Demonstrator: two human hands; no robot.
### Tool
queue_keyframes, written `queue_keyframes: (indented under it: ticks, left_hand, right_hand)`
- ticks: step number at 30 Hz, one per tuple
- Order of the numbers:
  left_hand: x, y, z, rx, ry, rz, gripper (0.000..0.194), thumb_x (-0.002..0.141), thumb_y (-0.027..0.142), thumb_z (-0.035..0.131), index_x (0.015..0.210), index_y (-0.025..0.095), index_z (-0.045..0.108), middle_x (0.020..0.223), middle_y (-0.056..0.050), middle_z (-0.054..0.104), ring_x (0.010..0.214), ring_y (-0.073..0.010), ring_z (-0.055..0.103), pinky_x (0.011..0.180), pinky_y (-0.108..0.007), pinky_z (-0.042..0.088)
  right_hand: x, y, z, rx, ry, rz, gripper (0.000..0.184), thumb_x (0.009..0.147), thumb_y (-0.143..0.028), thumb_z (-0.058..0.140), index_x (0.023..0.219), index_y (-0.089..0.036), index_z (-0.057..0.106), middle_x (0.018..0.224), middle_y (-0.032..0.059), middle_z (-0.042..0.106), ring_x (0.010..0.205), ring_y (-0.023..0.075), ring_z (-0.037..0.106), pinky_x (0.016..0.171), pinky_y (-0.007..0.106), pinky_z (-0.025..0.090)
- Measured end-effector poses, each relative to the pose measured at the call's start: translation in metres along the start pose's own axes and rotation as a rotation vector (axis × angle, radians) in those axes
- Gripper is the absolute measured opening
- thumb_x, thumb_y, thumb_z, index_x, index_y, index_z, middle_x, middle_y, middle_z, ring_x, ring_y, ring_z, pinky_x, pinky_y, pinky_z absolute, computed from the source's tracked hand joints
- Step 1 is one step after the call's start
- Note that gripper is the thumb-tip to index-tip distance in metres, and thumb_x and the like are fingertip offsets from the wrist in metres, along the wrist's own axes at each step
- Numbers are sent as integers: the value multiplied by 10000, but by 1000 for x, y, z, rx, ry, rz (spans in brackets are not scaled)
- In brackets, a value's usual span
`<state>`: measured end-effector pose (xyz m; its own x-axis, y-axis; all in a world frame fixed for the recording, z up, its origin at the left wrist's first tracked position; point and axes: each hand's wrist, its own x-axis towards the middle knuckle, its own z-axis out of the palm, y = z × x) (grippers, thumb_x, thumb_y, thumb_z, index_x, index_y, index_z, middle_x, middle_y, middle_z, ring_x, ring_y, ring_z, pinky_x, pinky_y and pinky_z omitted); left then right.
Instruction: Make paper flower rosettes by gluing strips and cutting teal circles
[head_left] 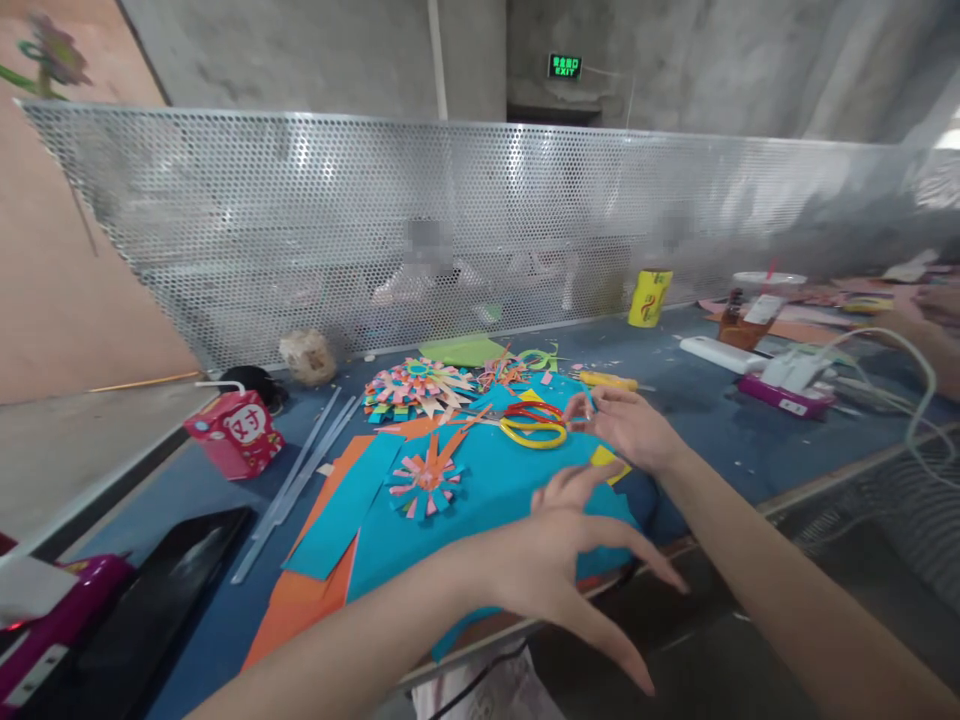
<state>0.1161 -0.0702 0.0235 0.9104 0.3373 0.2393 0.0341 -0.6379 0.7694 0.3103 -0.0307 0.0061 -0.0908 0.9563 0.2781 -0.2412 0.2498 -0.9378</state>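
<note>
My left hand [562,560] hovers over the near edge of the table, its fingers spread and nothing in them. My right hand [634,425] is just right of the scissors [534,428], which have red and yellow handles. Its fingers are loosely bent with a gap between them, and I see nothing held. Under the scissors lie blue paper sheets [480,500]. A fringed paper flower [426,482] in orange, pink and blue rests on them. Behind it is a pile of similar fringed flowers [416,385]. Yellow paper pieces [609,464] lie by my right hand.
A pink drink carton [236,432], clear sticks [300,475] and a black tablet-like slab [187,580] are on the left. A perforated metal screen [450,200] borders the back. On the right stand a yellow can [649,298], a drink cup [754,310] and a purple power strip [787,395].
</note>
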Motion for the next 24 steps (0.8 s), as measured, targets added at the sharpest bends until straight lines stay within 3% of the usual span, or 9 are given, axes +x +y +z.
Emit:
queue_keyframes:
  ticks: [1, 3, 5, 6, 9, 12, 14, 17, 24]
  left_hand:
    - [3, 5, -1, -46, -76, 11, 537, 483, 308, 802, 998, 284, 653, 1306, -58, 467, 1200, -325, 408, 978, -449, 318]
    - [11, 7, -5, -166, -133, -28, 275, 640, 307, 706, 899, 224, 662, 1011, -65, 634, 973, -238, 575, 858, -360, 428]
    - [17, 0, -12, -176, 56, -132, 123, 737, 292, 602, 751, 173, 627, 771, -41, 628, 790, -176, 598, 760, -306, 455]
    - [19, -6, -15, -148, 182, -134, 92, 730, 242, 598, 787, 170, 609, 807, -39, 617, 814, -169, 583, 770, -299, 442]
    - [17, -22, -21, -294, 159, -111, 454, 684, 157, 627, 1111, 201, 479, 831, -21, 610, 782, -144, 578, 729, -274, 438]
    - [6, -31, -23, -356, 221, -254, 242, 690, 280, 648, 864, 161, 530, 595, 30, 515, 558, -98, 513, 556, -227, 404]
    - [-1, -33, -24, -310, 282, -243, 203, 680, 280, 660, 778, 158, 531, 699, -3, 548, 652, -107, 533, 598, -227, 406]
    - [-11, -34, -28, -347, 280, -208, 352, 656, 212, 681, 972, 192, 528, 972, -52, 573, 857, -145, 547, 716, -260, 423]
    - [-24, -44, -34, -441, 323, -250, 373, 648, 172, 687, 975, 176, 507, 892, -55, 595, 806, -146, 573, 694, -272, 427]
  right_hand:
    - [-1, -5, -1, -37, -8, 6, 211, 597, -397, 707, 575, -217, 598, 720, 20, 632, 729, 187, 598, 682, 345, 459]
    - [-3, -16, -1, -126, -23, 22, 209, 601, -387, 711, 603, -198, 621, 699, 30, 638, 694, 177, 597, 677, 338, 458]
    - [-5, -24, -1, -228, -19, 34, 202, 616, -364, 710, 632, -178, 634, 684, 36, 647, 666, 167, 598, 664, 322, 459]
    - [-5, -27, -1, -276, -8, 36, 200, 626, -357, 705, 646, -173, 631, 664, 32, 647, 645, 160, 596, 646, 311, 459]
    - [-5, -29, -3, -384, 52, 27, 220, 672, -384, 664, 745, -186, 603, 504, -22, 597, 471, 121, 536, 499, 263, 426]
    - [-5, -24, -5, -458, 98, 22, 241, 704, -400, 632, 809, -190, 580, 331, -86, 459, 311, 78, 381, 377, 219, 317]
    - [-4, -19, -4, -498, 94, 32, 231, 712, -396, 628, 784, -181, 585, 288, -101, 397, 280, 63, 323, 352, 209, 277]
    - [-2, -14, 3, -537, 55, 58, 239, 713, -405, 623, 777, -177, 596, 286, -101, 380, 267, 62, 315, 325, 202, 253]
    - [8, -9, 30, -555, -78, 77, 212, 711, -386, 622, 756, -179, 613, 336, -90, 417, 256, 51, 320, 287, 192, 226]
